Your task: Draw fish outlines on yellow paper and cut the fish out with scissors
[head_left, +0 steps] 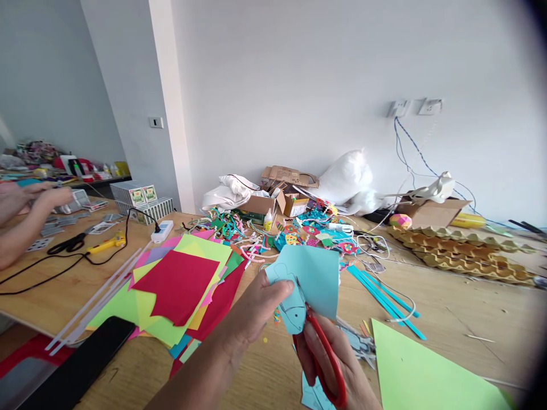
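A sheet of light blue paper with a fish drawn on it in dark lines is held up over the table. My left hand pinches it at the left edge, thumb on top of the drawing. In my right hand are red-handled scissors, my fingers through the loops. Their blades lie at the paper beside the fish's outline, where a cut runs near its head; the blades are mostly hidden. Blue paper offcuts lie on the table below my right hand.
Coloured paper sheets are stacked at left, by a black phone-like object. Light green paper lies at right, near blue strips and egg trays. Craft scraps fill the back. Another person's hands are at far left.
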Demonstrator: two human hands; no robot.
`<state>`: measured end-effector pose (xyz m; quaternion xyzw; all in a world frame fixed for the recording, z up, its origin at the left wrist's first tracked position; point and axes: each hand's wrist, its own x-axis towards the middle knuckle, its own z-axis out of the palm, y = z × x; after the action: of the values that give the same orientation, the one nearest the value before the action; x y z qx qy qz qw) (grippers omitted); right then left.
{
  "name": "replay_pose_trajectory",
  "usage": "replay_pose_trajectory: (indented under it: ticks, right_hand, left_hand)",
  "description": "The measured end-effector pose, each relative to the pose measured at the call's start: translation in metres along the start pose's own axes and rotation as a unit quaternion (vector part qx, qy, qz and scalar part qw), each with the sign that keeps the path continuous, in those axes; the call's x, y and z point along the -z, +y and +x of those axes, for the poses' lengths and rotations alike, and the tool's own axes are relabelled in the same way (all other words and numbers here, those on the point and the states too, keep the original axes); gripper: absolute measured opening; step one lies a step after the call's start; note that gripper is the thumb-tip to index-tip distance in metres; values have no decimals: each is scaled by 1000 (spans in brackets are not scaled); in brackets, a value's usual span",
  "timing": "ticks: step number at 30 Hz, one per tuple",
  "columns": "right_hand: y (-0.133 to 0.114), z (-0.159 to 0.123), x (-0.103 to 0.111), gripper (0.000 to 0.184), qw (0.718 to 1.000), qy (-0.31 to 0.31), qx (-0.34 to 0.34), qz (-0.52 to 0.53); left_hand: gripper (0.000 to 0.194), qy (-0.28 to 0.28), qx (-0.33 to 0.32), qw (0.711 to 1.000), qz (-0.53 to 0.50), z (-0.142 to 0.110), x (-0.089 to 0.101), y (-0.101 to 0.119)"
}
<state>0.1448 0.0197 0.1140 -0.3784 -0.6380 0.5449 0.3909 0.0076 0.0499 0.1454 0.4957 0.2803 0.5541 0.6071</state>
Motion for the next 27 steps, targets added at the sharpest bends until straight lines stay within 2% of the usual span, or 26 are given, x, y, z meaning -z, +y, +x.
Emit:
replay_pose_trajectory:
  ticks: [11, 14, 21, 27]
  right_hand:
    - [-6, 1, -3, 52, 999, 15, -41, -7]
    - [-7, 1, -4, 50, 999, 18, -32, -3]
    - [1, 1, -3, 48, 1000, 17, -14, -2]
    - [3, 2, -2, 48, 1000, 8, -1, -17]
  left_hand:
    - [14, 1, 3, 1000, 19, 2, 2, 2]
    - [17, -10, -1, 1000, 30, 2, 4, 2]
    - [18, 16, -22, 998, 51, -1, -1, 6]
    - [19, 13, 10, 999, 46, -3, -2, 9]
